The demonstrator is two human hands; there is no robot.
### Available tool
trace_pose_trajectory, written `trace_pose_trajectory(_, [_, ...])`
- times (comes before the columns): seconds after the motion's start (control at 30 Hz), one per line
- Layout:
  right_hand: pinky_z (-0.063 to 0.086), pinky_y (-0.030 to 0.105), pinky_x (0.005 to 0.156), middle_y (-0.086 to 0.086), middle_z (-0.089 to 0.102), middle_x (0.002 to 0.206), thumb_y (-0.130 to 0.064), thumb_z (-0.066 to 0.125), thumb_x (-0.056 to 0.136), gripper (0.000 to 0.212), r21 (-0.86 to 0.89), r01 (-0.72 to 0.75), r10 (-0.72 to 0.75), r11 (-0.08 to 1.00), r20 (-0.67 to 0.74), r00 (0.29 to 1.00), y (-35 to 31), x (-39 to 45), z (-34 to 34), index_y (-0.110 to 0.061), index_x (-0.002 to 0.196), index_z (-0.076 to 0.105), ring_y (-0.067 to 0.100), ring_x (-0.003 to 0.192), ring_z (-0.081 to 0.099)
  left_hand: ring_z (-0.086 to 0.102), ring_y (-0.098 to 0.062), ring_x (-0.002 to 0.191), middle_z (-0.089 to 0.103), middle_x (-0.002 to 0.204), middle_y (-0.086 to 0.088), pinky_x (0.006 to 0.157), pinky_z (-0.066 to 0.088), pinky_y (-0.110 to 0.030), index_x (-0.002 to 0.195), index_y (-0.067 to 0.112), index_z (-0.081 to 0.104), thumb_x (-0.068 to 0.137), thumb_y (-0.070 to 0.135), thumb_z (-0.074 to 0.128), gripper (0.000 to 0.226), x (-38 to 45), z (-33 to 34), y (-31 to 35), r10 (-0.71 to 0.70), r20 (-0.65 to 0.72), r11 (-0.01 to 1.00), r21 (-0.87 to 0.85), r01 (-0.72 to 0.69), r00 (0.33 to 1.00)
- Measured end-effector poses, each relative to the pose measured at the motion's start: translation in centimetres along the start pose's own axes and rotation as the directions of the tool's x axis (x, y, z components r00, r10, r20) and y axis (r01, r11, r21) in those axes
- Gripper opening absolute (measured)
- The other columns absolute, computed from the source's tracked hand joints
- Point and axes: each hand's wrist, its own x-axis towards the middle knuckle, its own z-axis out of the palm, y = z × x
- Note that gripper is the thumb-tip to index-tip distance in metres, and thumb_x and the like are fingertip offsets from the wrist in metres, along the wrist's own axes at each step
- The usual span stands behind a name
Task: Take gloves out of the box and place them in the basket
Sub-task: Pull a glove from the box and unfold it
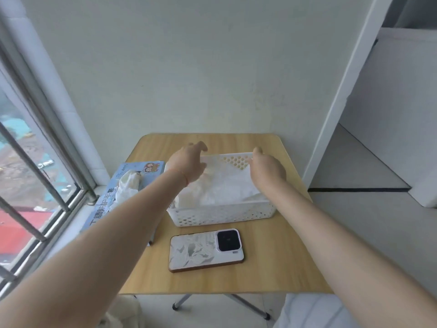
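A white perforated basket [222,215] stands mid-table with several translucent white gloves [220,188] piled inside. My left hand [189,165] hovers over the basket's left side, fingers spread and loosely curved, holding nothing that I can see. My right hand [267,171] is at the basket's far right corner, and a glove's edge rises up to its hidden fingertips, so it seems pinched there. The blue glove box [113,197] lies to the left of the basket, with a crumpled glove [127,185] sticking out of its opening.
A phone [205,249] in a white patterned case lies face down in front of the basket. The small wooden table [267,268] stands against a wall, with a barred window on the left and a white partition on the right.
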Motion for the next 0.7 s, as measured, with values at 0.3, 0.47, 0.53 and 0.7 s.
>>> trace_pose_trajectory(0.3, [0.038,0.03,0.061,0.007,0.063,0.091,0.013,0.048,0.08,0.034,-0.244,0.173,-0.166,0.954,0.051,0.985,-0.1,-0.5,0.1,-0.004,0.109,0.052,0.029,0.088,0.06,0.028,-0.019,0.143,0.03,0.155,0.009,0.118,0.019,-0.047,0.147,0.038,0.033,0.078,0.077,0.055,0.083,-3.4,2.1,0.4,0.166,0.387,0.96,0.146,-0.238,0.907])
trace_pose_trajectory(0.47, [0.034,0.028,0.056,0.002,0.048,0.076,0.012,0.054,0.077,0.034,-0.358,0.228,-0.232,0.906,0.032,0.972,-0.1,-0.2,-0.4,-0.006,0.106,0.056,0.025,0.072,0.054,0.026,-0.02,0.145,0.028,0.157,0.008,0.119,0.019,-0.047,0.149,0.037,0.03,0.072,0.079,0.059,0.092,-3.5,2.1,-0.9,0.127,0.369,0.983,0.079,-0.167,0.921])
trace_pose_trajectory(0.53, [0.036,0.03,0.056,0.006,0.054,0.096,0.008,0.057,0.08,0.032,-0.355,0.218,-0.235,0.909,-0.006,0.972,-0.5,-0.1,-0.8,-0.007,0.107,0.054,0.025,0.076,0.06,0.033,-0.02,0.141,0.034,0.154,0.006,0.117,0.025,-0.047,0.146,0.035,0.037,0.075,0.077,0.059,0.085,-3.6,1.0,-0.5,0.156,0.306,0.987,-0.014,-0.16,0.939])
trace_pose_trajectory(0.7, [0.024,0.028,0.046,0.01,0.054,0.1,0.005,0.051,0.084,0.018,-0.211,0.272,-0.288,0.939,-0.05,0.956,-4.8,0.0,-1.0,-0.006,0.098,0.053,0.028,0.066,0.049,0.057,-0.019,0.109,0.057,0.126,0.003,0.094,0.046,-0.034,0.114,0.026,0.067,0.096,0.035,0.056,0.023,-4.5,-2.8,-1.8,0.116,-0.058,0.971,-0.203,-0.125,0.992])
